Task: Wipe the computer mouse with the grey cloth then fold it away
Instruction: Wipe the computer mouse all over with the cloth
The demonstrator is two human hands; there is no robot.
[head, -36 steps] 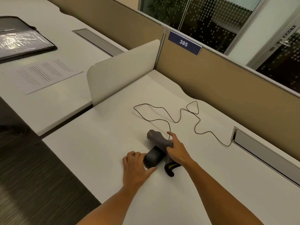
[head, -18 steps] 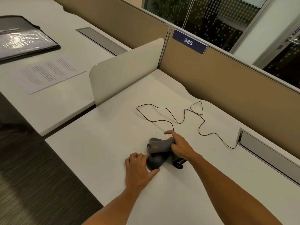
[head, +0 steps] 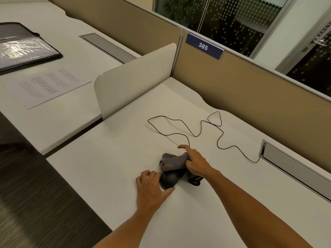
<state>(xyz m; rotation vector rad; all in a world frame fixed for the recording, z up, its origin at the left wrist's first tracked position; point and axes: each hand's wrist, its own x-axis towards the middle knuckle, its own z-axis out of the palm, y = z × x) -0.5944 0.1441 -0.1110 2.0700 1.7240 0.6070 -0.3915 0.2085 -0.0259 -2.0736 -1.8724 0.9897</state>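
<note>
A: Mouse point(head: 170, 178) sits on the white desk point(head: 125, 154), near the front edge, mostly under the grey cloth point(head: 174, 161). Only its dark rounded rear shows.

B: Hands?

A: Left hand point(head: 152, 185) braces the mouse from the near side, thumb along one flank, fingers curled at the other. Looks like a steadying grip. Right hand point(head: 195, 162) presses the bunched cloth onto the top of the mouse, fingers curled into the fabric, index finger sticking out past it toward the cord point(head: 197, 135).

B: Cord in the way?

A: No. It loops loosely across the desk behind the hands and runs off to the slot point(head: 286, 161) at the right.

B: Which step, would you say?

A: Wiping, by my reading. Cloth is on the mouse, crumpled, not laid flat, so folding hasn't begun.

B: What does the next move call for?

A: Probably drawing the cloth over the sides and the exposed rear while the left hand keeps the mouse from sliding. After that, the cloth needs spreading flat on bare desk before any fold.

B: Anything dark under the right wrist?

A: A black strip with a yellow mark. Can't tell what it is.
</note>
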